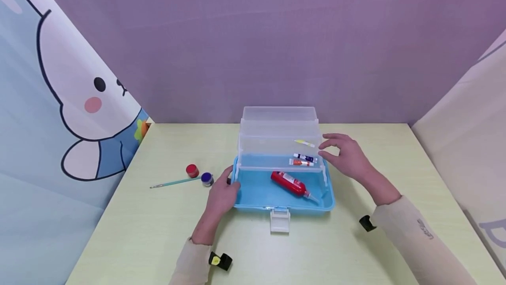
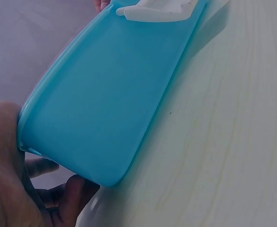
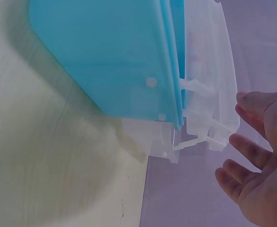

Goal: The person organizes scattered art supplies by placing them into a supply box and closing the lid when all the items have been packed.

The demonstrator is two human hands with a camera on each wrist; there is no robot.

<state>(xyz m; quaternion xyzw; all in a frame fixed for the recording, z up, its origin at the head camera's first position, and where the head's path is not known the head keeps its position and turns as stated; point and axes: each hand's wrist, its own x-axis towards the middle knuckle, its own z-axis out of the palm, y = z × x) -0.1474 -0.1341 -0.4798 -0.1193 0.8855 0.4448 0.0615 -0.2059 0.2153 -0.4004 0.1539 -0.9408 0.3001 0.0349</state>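
Observation:
A blue plastic storage box (image 1: 253, 190) stands open on the table, its clear tray (image 1: 265, 146) raised at the back. My left hand (image 1: 223, 193) grips the box's left end, thumb over the rim and fingers against the outer wall (image 2: 81, 104). Beside the tray's right edge is my right hand (image 1: 348, 155), holding nothing, its fingers (image 3: 249, 149) apart and slightly bent. In the tray lie a yellow-and-white slim item (image 1: 305, 143), a dark blue paint tube (image 1: 305, 157) and an orange paint tube (image 1: 301, 162). A red bottle (image 1: 289, 182) with a clear nozzle lies in the box.
Left of the box are a red-lidded paint pot (image 1: 192, 171), a blue-lidded paint pot (image 1: 207, 179) and a thin teal brush-like tool (image 1: 175, 183). The white latch (image 1: 280, 221) hangs down at the box's front. A purple curtain (image 1: 276, 48) rises behind the table (image 1: 158, 232).

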